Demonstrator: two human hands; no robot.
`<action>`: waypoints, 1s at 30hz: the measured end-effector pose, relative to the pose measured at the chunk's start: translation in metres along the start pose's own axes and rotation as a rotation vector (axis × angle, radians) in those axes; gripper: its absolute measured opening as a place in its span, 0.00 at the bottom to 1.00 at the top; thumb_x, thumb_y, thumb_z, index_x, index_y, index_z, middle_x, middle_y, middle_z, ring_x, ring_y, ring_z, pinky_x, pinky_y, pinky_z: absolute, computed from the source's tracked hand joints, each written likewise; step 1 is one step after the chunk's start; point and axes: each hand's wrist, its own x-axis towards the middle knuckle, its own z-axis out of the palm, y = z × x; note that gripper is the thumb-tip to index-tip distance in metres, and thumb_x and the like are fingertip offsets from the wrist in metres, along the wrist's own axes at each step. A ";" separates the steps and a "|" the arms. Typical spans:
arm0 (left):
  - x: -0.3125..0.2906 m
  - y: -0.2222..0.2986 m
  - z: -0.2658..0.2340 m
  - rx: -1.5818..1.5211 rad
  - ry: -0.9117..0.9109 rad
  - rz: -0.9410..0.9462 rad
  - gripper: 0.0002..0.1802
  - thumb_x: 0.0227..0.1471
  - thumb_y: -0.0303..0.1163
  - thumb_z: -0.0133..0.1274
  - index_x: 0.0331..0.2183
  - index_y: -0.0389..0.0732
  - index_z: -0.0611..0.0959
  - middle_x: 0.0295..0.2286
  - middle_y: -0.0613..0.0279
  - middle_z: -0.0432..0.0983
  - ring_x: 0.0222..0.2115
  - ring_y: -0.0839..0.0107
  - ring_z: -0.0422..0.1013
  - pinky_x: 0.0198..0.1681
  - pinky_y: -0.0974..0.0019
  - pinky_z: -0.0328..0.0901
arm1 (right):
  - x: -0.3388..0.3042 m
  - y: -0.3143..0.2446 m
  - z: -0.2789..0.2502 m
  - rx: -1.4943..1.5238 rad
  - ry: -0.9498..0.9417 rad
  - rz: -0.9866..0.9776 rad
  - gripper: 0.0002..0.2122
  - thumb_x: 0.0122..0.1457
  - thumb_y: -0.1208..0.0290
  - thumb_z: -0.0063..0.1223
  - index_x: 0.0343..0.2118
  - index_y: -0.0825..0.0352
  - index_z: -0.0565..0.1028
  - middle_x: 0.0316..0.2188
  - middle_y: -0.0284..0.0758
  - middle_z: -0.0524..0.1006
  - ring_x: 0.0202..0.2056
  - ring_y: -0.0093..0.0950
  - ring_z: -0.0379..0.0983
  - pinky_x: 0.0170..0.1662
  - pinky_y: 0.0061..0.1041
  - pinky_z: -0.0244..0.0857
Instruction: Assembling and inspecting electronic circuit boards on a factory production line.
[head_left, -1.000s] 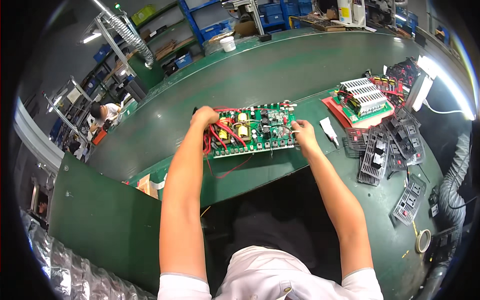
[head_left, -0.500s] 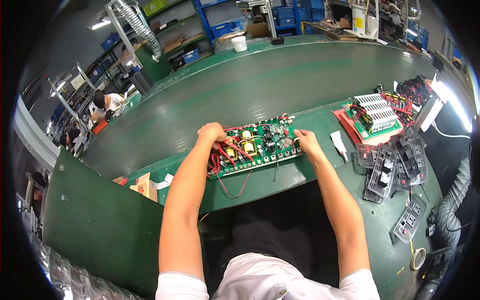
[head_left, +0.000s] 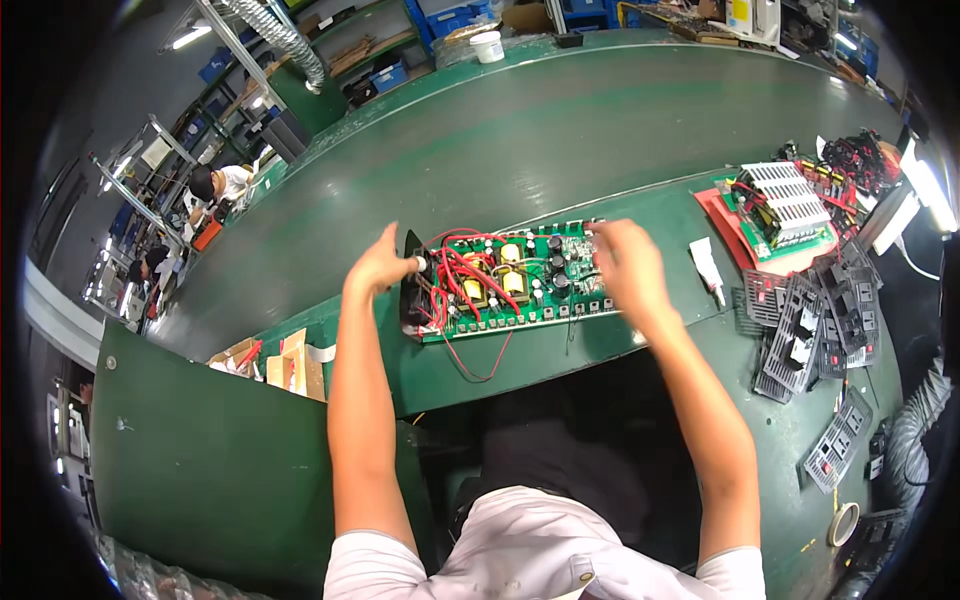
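Observation:
A long green circuit board (head_left: 545,318) lies on the bench in front of me, with yellow-wrapped transformers (head_left: 512,272), black capacitors and thick red wires (head_left: 462,268). A black end panel (head_left: 411,300) stands upright at its left end. My left hand (head_left: 380,264) is at that panel, fingers stretched out and apart, thumb by the panel's upper part; whether it touches is unclear. My right hand (head_left: 630,268) is over the board's right end, covering that corner. Its fingers are bent, blurred and partly hidden, so I cannot tell their grip. A thin red wire loops over the board's near edge.
To the right lie a white tube (head_left: 706,268), another board with a silver finned heatsink (head_left: 785,200) on red sheets, several grey slotted panels (head_left: 795,335) and a tape roll (head_left: 843,524). Cardboard boxes (head_left: 297,366) stand left. Beyond runs a wide dark belt (head_left: 450,160). Co-workers sit far left.
My left hand has opened out and shifted left off the wires, and the black end panel now shows. My right hand has come further over the board's right end. The whole view has shifted.

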 end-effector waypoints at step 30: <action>-0.013 0.106 -0.043 0.129 0.054 0.121 0.18 0.29 0.26 0.60 0.30 0.31 0.82 0.26 0.47 0.80 0.30 0.56 0.78 0.36 0.59 0.69 | -0.124 -0.160 0.017 1.038 -0.752 0.071 0.10 0.62 0.68 0.47 0.41 0.69 0.65 0.27 0.46 0.74 0.32 0.46 0.73 0.34 0.41 0.65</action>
